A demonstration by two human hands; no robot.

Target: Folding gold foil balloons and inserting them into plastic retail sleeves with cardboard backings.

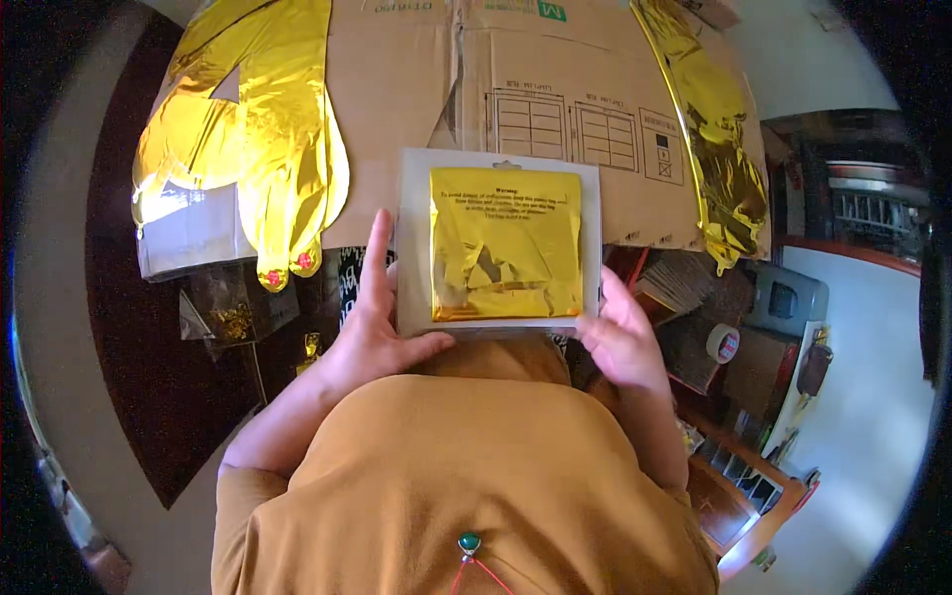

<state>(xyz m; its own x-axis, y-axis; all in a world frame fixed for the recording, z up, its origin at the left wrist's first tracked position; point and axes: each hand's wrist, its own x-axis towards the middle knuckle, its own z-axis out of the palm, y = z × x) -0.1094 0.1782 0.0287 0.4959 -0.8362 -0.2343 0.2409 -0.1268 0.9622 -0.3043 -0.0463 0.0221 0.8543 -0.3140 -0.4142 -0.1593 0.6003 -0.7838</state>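
Observation:
Between my hands, in front of my chest, is a flat, clear package point(506, 248) with a white border and a folded sheet of gold foil inside. It has a hang hole at its top edge and dark print across the foil. My left hand point(369, 322) grips its lower left corner, thumb in front, index finger stretched up along the side, the other fingers hidden behind. My right hand point(625, 332) closes on the lower right edge with its thumb in front; some of its fingers are hidden behind the package.
Flattened cardboard point(397, 79) covers the table ahead. A flat gold foil balloon point(288, 129) hangs over its left front edge, and another gold foil piece point(709, 129) lies along the right. Below right are a tape roll point(723, 344) and a grey case point(783, 300). A clear bag point(233, 307) hangs lower left.

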